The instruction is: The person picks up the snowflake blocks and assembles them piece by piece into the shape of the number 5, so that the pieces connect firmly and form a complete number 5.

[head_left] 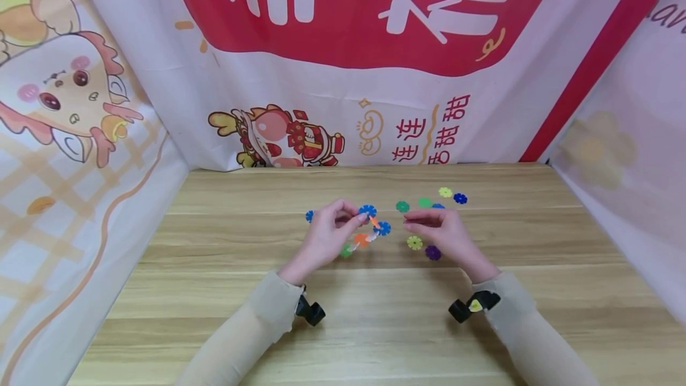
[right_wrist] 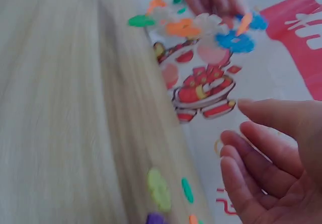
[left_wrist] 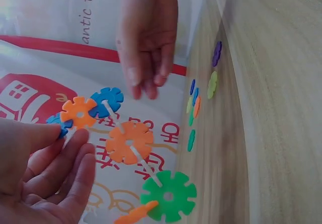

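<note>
My left hand pinches a blue notched flower disc between thumb and fingers. That disc is the end of a joined chain of flower discs held above the table. From it run an orange disc, another blue disc, a white disc seen edge-on, an orange disc, a second white one, and a green disc. An orange disc slots into the green one. My right hand is apart from the chain, thumb and fingers spread with nothing between them.
Loose discs lie around my right hand: purple, yellow-green, teal, green, yellow and dark blue. A blue piece shows beyond my left hand. Printed cloth walls the wooden table at the back and sides.
</note>
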Tool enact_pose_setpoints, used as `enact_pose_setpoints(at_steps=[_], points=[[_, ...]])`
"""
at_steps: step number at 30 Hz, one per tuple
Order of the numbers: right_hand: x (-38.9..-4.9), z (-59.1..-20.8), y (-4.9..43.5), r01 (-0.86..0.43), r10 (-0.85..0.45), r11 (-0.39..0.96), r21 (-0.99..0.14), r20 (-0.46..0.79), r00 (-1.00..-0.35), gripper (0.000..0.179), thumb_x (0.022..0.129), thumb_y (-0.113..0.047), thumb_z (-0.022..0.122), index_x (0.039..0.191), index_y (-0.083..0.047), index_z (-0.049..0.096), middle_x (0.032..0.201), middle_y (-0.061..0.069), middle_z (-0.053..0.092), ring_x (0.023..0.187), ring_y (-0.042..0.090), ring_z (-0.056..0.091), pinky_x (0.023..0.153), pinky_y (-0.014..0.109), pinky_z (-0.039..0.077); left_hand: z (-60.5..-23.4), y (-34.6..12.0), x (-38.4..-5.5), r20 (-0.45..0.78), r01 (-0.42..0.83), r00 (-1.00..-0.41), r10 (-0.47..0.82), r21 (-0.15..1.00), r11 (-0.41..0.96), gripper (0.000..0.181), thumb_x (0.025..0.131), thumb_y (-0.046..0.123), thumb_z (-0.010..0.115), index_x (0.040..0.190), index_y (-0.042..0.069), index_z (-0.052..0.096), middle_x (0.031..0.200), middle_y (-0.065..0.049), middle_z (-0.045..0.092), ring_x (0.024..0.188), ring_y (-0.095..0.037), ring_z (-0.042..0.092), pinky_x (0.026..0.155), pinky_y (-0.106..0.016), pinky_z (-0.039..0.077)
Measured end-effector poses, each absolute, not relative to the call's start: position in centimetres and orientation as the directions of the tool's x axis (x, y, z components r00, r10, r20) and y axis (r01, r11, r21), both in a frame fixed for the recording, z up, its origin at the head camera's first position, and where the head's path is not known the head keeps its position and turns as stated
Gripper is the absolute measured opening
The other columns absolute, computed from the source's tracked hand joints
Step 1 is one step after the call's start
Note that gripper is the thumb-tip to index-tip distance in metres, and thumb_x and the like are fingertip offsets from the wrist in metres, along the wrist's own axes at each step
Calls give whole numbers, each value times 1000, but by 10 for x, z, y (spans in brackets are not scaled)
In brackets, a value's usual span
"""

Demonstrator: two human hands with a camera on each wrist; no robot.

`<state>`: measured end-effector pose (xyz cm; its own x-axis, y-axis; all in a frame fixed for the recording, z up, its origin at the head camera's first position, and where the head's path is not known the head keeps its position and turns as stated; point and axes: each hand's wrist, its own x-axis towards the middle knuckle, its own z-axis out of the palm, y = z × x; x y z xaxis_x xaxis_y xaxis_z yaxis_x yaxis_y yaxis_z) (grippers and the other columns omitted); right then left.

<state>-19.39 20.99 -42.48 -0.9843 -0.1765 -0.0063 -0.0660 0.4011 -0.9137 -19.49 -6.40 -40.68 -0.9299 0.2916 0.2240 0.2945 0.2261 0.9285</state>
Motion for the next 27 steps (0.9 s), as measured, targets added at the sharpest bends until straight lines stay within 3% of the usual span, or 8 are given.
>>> enact_pose_setpoints(at_steps=[5, 10, 14, 20, 27], points=[[-199, -442, 222, -101, -169, 607, -788, -4, -986, 29, 91, -17, 80, 116, -3, 74, 101, 4, 73, 89, 20, 67, 75, 30, 57, -406, -65, -195, 238, 292, -930, 280, 941, 169, 12, 98, 22, 72, 98, 11, 69, 97, 0, 73, 91, -31, 69, 76, -35, 59], [-201, -451, 227, -102, -167, 708, -699, -25, -986, 26, 85, -19, 86, 106, -7, 78, 90, 1, 69, 82, 19, 60, 69, 32, 52, -404, -65, -194, 220, 264, -937, 271, 954, 140, 16, 99, 29, 70, 98, 13, 70, 101, -1, 75, 94, -25, 70, 81, -40, 59], [-202, -453, 226, -91, -181, 730, -678, -62, -982, 24, 84, -21, 86, 104, -10, 79, 88, 2, 65, 80, 21, 56, 69, 34, 48, -404, -64, -194, 221, 261, -941, 258, 956, 136, 17, 97, 31, 71, 99, 14, 72, 101, 0, 74, 91, -20, 70, 84, -49, 58], [-204, -453, 224, -67, -171, 730, -680, -87, -981, 23, 83, -18, 87, 102, -12, 75, 91, 3, 65, 82, 22, 57, 72, 36, 50, -402, -62, -193, 269, 306, -937, 220, 940, 152, 14, 97, 27, 73, 101, 14, 72, 99, 1, 72, 89, -19, 69, 78, -35, 58], [-204, -455, 221, -86, -187, 681, -727, -59, -981, 21, 87, -10, 82, 105, -8, 71, 93, 4, 66, 84, 21, 60, 72, 35, 53, -401, -63, -193, 276, 312, -934, 229, 940, 137, 13, 96, 23, 75, 104, 14, 74, 99, 2, 74, 91, -22, 71, 80, -34, 59]])
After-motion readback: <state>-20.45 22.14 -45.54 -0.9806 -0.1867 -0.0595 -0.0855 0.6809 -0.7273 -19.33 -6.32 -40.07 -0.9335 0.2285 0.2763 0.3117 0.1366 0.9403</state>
